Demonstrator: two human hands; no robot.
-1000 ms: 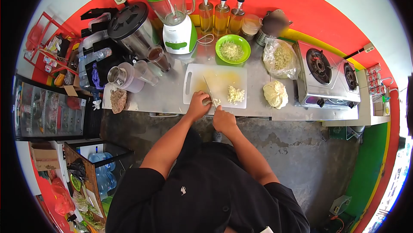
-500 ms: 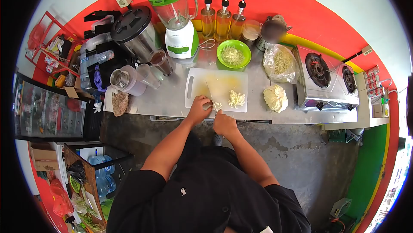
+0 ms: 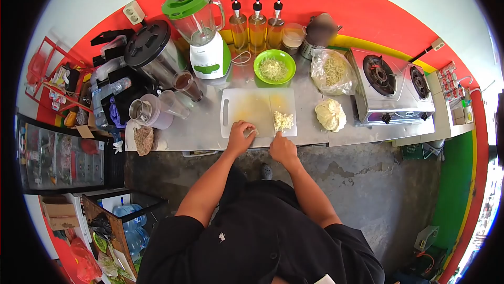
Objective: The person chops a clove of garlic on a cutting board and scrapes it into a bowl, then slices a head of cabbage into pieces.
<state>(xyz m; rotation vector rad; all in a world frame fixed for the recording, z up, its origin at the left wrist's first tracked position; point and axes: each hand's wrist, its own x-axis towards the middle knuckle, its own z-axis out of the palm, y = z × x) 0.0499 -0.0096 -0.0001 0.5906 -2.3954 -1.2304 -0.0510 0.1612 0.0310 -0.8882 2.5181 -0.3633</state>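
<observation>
A white cutting board lies at the counter's front edge. On its left half rests my left hand, fingers curled over a small pale piece of cabbage by the board's near edge. My right hand is wrapped around the handle of a knife, whose blade points away from me across the board. Right beside the blade sits a small heap of chopped cabbage. The knife handle is mostly hidden in my fist. A cabbage head stands on the counter to the right.
Behind the board is a green bowl of shredded vegetable, with a plastic bag of shreds to its right. A blender and pump bottles line the wall. The gas stove stands right; cups stand left.
My right hand has moved the knife to the right, from beside my left hand to the chopped heap. The heap looks pushed closer together. The whole view has shifted slightly.
</observation>
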